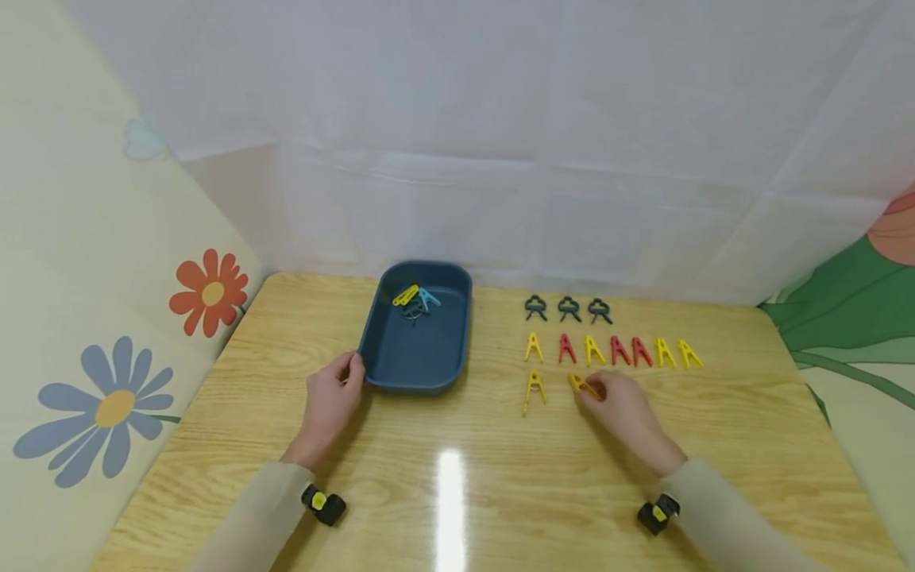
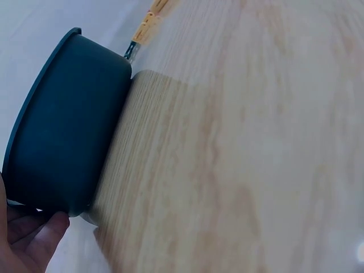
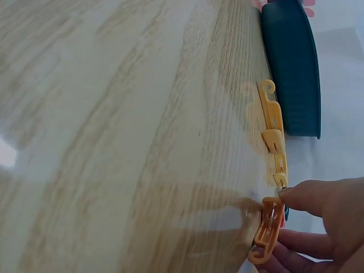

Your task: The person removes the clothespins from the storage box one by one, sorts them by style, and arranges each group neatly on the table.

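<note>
My left hand (image 1: 333, 400) grips the left front corner of a dark blue plastic basin (image 1: 418, 388), its thumb low on the wall in the left wrist view. Inside the basin lie a yellow clothespin (image 1: 405, 295), a light blue clothespin (image 1: 428, 299) and a dark clip (image 1: 413, 312). My right hand (image 1: 623, 403) holds an orange-yellow hooked clothespin (image 3: 267, 224) between thumb and fingers, at the table surface. Left of that hand lies another yellow hooked clothespin (image 1: 534, 388). Beyond it runs a row of several red clothespins (image 1: 567, 348) and yellow clothespins (image 1: 594, 349).
Three dark green clips (image 1: 569, 308) lie in a line behind the coloured row. The wooden table (image 1: 400, 477) meets a white sheet (image 1: 443, 199) at its back edge. Walls with painted flowers (image 1: 114, 409) stand at both sides.
</note>
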### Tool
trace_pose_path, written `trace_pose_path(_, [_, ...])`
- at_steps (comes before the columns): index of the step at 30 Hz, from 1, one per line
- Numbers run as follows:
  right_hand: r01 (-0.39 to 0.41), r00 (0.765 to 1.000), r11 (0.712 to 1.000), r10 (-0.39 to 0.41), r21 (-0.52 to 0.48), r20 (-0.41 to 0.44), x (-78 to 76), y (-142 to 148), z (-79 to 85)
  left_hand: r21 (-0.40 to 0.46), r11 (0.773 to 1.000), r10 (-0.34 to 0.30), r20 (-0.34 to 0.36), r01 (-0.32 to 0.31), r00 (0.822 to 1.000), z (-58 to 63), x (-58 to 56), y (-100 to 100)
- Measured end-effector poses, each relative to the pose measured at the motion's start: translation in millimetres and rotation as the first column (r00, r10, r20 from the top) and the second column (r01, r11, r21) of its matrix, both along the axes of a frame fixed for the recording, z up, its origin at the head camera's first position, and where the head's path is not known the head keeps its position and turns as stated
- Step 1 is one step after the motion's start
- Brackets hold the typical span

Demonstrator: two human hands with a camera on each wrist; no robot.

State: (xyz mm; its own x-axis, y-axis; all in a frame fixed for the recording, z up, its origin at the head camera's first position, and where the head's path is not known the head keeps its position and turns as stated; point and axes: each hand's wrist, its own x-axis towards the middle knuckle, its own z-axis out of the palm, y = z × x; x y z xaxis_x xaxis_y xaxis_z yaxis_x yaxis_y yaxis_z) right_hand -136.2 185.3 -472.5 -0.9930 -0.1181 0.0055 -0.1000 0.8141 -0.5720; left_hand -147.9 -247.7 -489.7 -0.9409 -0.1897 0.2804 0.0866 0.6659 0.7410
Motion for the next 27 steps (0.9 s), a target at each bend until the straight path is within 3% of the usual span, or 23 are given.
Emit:
trace_pose_path(11, [-0.002, 0.999, 1.000, 0.002, 0.000, 0.033, -2.9, -3.1, -2.5, 0.002, 1.000, 0.007, -0.015, -0.007, 1.000, -1.0, -0.5, 1.1])
trace_pose_path(27, [-0.038, 0.997, 0.998, 0.041, -0.042, 0.068, 6.9, 6.2, 0.6, 0.027, 1.000, -0.014, -0.013, 0.015, 1.000, -2.4, 0.0, -0.5])
